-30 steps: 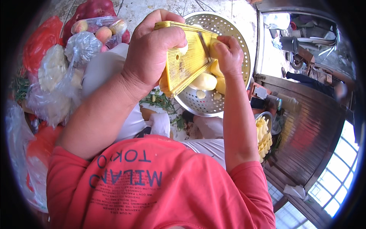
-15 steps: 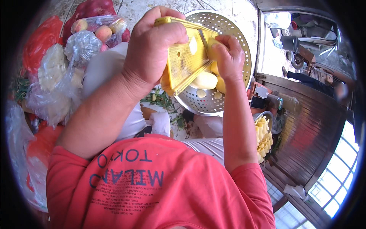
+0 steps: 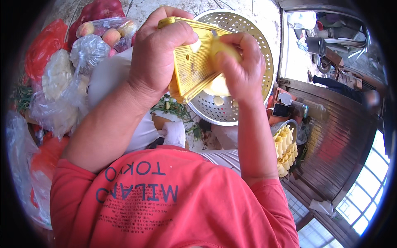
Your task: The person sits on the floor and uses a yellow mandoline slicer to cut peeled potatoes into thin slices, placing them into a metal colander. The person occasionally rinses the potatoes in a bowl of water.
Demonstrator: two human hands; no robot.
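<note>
My left hand (image 3: 159, 53) grips a yellow slicer board (image 3: 194, 68) by its upper left side, tilted over a perforated metal colander (image 3: 252, 33). My right hand (image 3: 242, 64) presses a pale yellow potato piece (image 3: 221, 45) against the board's face near its upper end. Pale slices (image 3: 218, 87) lie in the colander under the board's lower edge. Most of the potato is hidden by my fingers.
Clear plastic bags of peaches (image 3: 105, 33) and other produce (image 3: 58, 74) lie at the left, next to a red bag (image 3: 43, 45). Green herbs (image 3: 175, 108) lie below the colander. A bowl of yellow cut pieces (image 3: 284, 149) stands at the right, by a dark wooden counter (image 3: 335, 140).
My right hand has slid the potato piece up the board, from near its lower edge to its upper part. The left hand keeps the board in place.
</note>
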